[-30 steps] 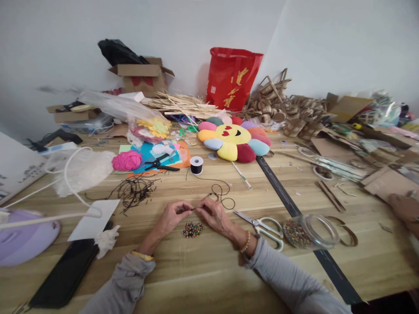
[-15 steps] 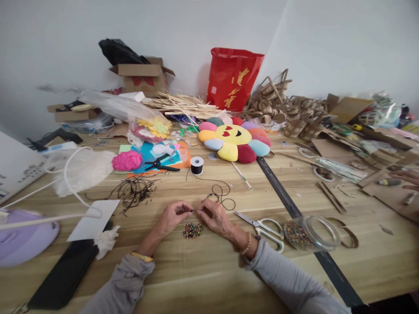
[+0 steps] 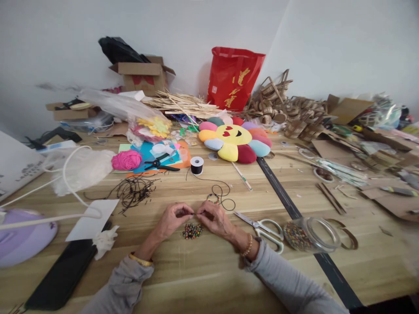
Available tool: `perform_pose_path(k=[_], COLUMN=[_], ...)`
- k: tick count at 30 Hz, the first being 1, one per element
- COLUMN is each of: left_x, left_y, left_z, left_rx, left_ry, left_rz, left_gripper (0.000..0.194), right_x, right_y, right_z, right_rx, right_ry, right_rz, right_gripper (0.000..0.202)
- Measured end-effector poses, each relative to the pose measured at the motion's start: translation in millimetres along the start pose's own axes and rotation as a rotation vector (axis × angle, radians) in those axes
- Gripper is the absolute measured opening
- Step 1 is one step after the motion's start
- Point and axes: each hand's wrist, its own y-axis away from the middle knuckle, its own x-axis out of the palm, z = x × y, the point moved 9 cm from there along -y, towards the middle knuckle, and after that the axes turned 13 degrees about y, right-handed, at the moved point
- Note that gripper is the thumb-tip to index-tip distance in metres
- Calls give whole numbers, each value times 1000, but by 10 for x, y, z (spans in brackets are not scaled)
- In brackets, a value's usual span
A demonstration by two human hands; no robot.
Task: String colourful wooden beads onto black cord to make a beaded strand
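My left hand (image 3: pixel 175 219) and my right hand (image 3: pixel 215 220) meet fingertip to fingertip over the table, both closed in a pinch. At the left fingertips is a tiny dark thing that looks like a bead; the right fingers pinch the thin black cord, mostly hidden by them. Just below them lies a small heap of multicoloured beads (image 3: pixel 192 231). Behind my right hand rests a curved string of beads (image 3: pixel 213 199), with loops of black cord (image 3: pixel 228 203) beside it. This cord trails back to a black-wound spool (image 3: pixel 197 166) standing upright.
White-handled scissors (image 3: pixel 269 230) and a clear jar of beads (image 3: pixel 296 234) lie to the right. At left are cut black cords (image 3: pixel 134 192), a black phone-like case (image 3: pixel 62 274) and pliers (image 3: pixel 159 164). A flower cushion (image 3: pixel 234 139) sits farther back. Part of another person's hand (image 3: pixel 409 178) shows at the right edge.
My hands stay pinched together with only slight finger movement; more of the bead string shows behind my right hand. The other person's hand at the right edge has shifted.
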Motion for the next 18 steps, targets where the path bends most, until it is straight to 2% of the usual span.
perform_pose_path(k=[9, 18], left_x=[80, 82], left_y=[83, 97], left_z=[100, 95], left_rx=[-43, -33], left_ry=[51, 42], left_rz=[7, -5], left_gripper=[12, 10], right_x=[-9, 39], right_y=[32, 39], right_z=[65, 45], right_rx=[-39, -15], right_ry=[-32, -40], right_rz=[24, 90], right_gripper=[21, 22])
